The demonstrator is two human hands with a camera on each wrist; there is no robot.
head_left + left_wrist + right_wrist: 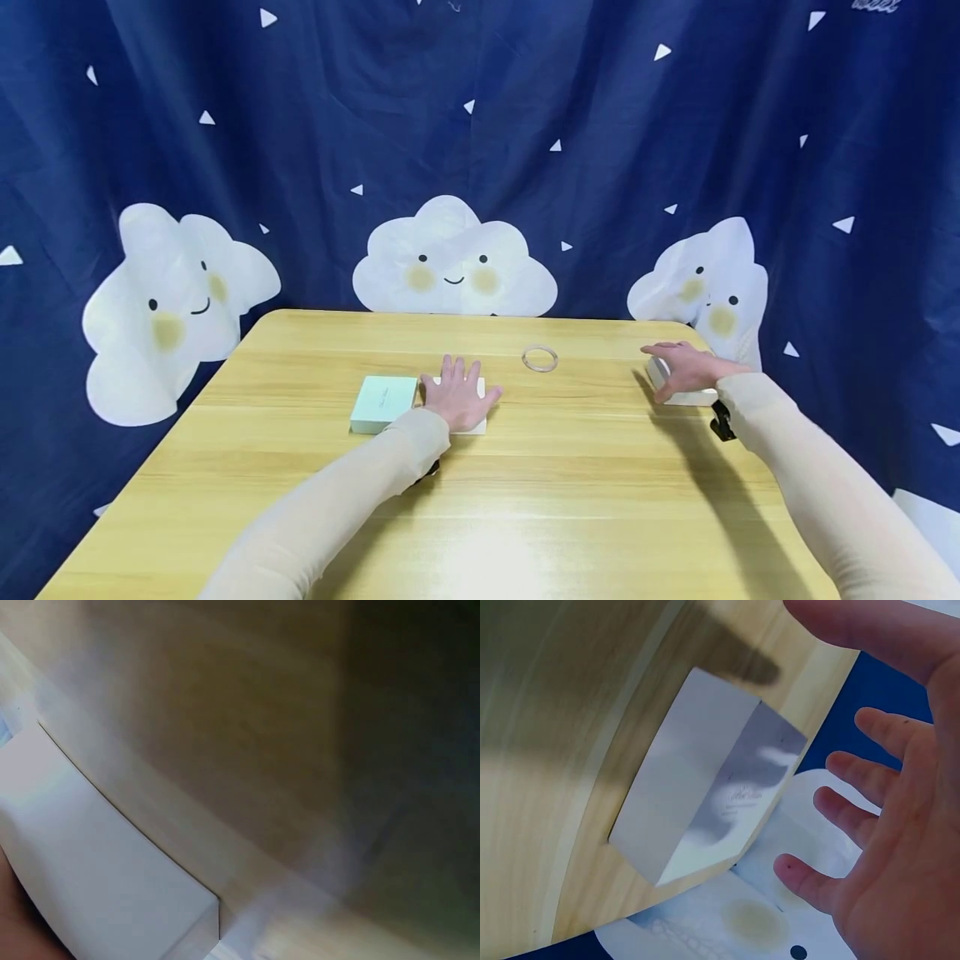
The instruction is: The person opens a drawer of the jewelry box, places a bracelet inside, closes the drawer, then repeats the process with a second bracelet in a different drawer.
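My left hand [457, 402] lies with spread, straight fingers over a white box [477, 428], hiding most of it. The left wrist view shows this box's plain side [105, 855], with a bit of the hand [22, 922] at the lower left edge. Directly beside it on the left is a mint-green box [384, 402] with small print on top. Over on the right, my right hand [686, 369] hovers above another white box [682, 772], fingers apart and gripping nothing. In the right wrist view, a gap shows between hand and box, whose top bears faint lettering.
A thin, pale bangle [541, 370] lies on the wooden table [525, 467] between the two hands. Behind the table hangs a dark blue curtain [315, 150] with smiling clouds and white triangles. The right-hand box is close to the table's right edge.
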